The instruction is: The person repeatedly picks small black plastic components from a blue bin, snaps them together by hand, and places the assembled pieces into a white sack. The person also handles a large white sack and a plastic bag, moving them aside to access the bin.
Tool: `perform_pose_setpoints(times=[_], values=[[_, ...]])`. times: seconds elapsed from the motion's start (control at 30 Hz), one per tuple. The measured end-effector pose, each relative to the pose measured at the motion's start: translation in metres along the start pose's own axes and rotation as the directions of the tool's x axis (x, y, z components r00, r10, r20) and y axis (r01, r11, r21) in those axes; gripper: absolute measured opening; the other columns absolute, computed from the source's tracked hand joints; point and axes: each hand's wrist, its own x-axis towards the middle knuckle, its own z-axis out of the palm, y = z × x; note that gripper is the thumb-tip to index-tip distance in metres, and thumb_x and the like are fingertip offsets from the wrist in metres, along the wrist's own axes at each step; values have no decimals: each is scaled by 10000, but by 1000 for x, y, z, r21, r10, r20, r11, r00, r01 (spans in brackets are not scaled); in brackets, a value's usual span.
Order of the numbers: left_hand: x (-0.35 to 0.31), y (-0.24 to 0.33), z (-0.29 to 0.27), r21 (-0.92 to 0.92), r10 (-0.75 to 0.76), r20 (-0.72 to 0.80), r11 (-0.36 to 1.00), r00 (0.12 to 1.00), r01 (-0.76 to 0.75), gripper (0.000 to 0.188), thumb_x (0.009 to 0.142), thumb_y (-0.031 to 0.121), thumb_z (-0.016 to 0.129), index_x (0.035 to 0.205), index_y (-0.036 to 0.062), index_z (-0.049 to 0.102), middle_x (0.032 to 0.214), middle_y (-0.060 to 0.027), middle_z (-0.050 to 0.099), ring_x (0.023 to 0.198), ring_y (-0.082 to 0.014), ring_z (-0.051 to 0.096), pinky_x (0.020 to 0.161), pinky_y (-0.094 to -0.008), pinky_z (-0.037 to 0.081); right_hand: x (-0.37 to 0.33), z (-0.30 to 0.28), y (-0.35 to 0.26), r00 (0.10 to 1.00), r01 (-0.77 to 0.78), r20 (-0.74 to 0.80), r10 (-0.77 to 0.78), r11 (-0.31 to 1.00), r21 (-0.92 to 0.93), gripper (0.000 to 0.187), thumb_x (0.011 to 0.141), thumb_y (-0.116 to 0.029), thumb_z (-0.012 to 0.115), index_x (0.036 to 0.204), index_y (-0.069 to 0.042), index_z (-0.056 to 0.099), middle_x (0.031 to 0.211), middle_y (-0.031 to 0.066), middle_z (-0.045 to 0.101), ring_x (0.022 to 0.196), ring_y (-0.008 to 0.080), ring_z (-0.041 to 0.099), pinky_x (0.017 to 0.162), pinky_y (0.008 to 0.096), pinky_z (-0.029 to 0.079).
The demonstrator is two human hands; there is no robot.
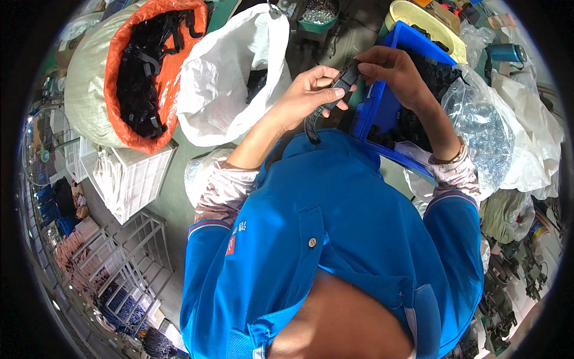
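A black curved part [312, 125], with a blocky upper end and a hooked tail, is held in front of my body; its exact kind I cannot make out. My left hand [302, 99] grips it around the middle, thumb on top and fingers beneath. The fingertips of my right hand [394, 70] pinch its upper end. The tail hangs down past my left hand, close to my blue jacket [353, 197]. My fingers hide some of the part.
Left of my hands stand a white sack [206, 90] with dark pieces inside and an orange-lined sack [110, 96] of black parts. On the right are a blue crate [373, 113] of black parts, a yellow basin [412, 12] and clear plastic bags [481, 134]. A green tray [320, 27] holds small metal pieces.
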Motion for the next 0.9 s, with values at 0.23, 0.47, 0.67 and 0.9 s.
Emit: perform_pose_setpoints(times=[0.23, 0.47, 0.67, 0.9], values=[[9, 4, 6, 69, 31, -33, 997, 999, -29, 342, 922, 151, 661, 1202, 43, 498, 1093, -101, 694, 891, -146, 678, 579, -240, 498, -4, 6, 3, 999, -26, -17, 28, 997, 72, 279, 871, -172, 721, 1082, -1, 659, 902, 48, 668, 761, 100, 606, 708, 250, 482], [28, 2, 22, 197, 242, -241, 960, 940, -196, 224, 902, 55, 679, 992, 42, 475, 897, -79, 678, 803, -150, 694, 526, -208, 502, -9, 0, 7, 997, 35, -68, -25, 988, 150, 259, 883, -95, 672, 1109, 29, 640, 926, 84, 684, 838, 138, 649, 786, 280, 516], [29, 6, 22, 196, 218, -209, 964, 953, -177, 163, 912, 66, 673, 864, 53, 519, 738, -8, 619, 719, -107, 683, 477, -192, 469, -13, -18, -15, 996, 31, 85, -36, 997, 68, 274, 895, -80, 643, 1144, 33, 631, 978, 100, 692, 886, 154, 660, 797, 291, 537], [22, -1, 21, 274, 234, -372, 952, 898, -134, 319, 901, 146, 709, 703, 72, 470, 636, 24, 530, 594, -74, 593, 523, -211, 435, 64, -255, 22, 946, -283, -318, -57, 329, -901, 248, 832, -240, 603, 905, -11, 666, 906, 248, 657, 814, 385, 666, 727, 411, 545]])
